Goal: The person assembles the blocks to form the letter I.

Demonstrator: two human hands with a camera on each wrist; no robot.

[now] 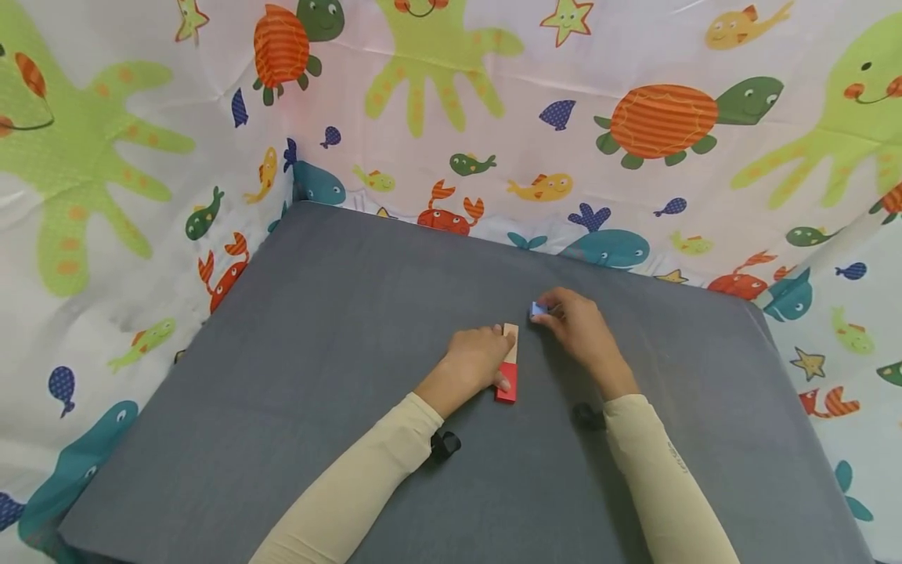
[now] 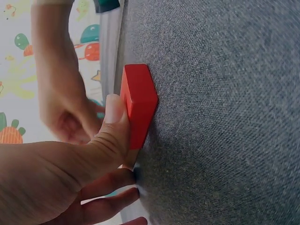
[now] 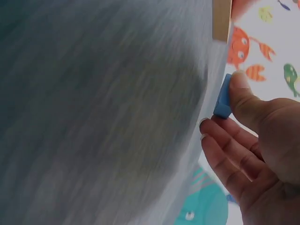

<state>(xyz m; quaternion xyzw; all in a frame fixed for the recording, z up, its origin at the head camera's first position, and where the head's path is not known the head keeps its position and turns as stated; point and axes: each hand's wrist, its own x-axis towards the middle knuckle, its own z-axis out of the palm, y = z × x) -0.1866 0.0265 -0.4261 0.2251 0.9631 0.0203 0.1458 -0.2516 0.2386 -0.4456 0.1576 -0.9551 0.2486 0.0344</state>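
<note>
A red block (image 1: pixel 509 389) lies end to end with a plain wooden block (image 1: pixel 512 352) on the grey surface, the wooden one farther away. My left hand (image 1: pixel 474 359) holds this row from its left side, thumb on the red block and a finger on the wooden one. To the right and slightly beyond, my right hand (image 1: pixel 583 330) pinches a small blue block (image 3: pixel 222 101) between thumb and fingers. In the right wrist view the blue block looks just off the surface, apart from the wooden block. Part of the wooden block is hidden by my left fingers.
The grey table surface (image 1: pixel 338 329) spreads around both hands. Behind it and along the sides hangs a white curtain (image 1: pixel 451 78) printed with sea animals. Dark straps or devices (image 1: pixel 445 445) sit under both wrists.
</note>
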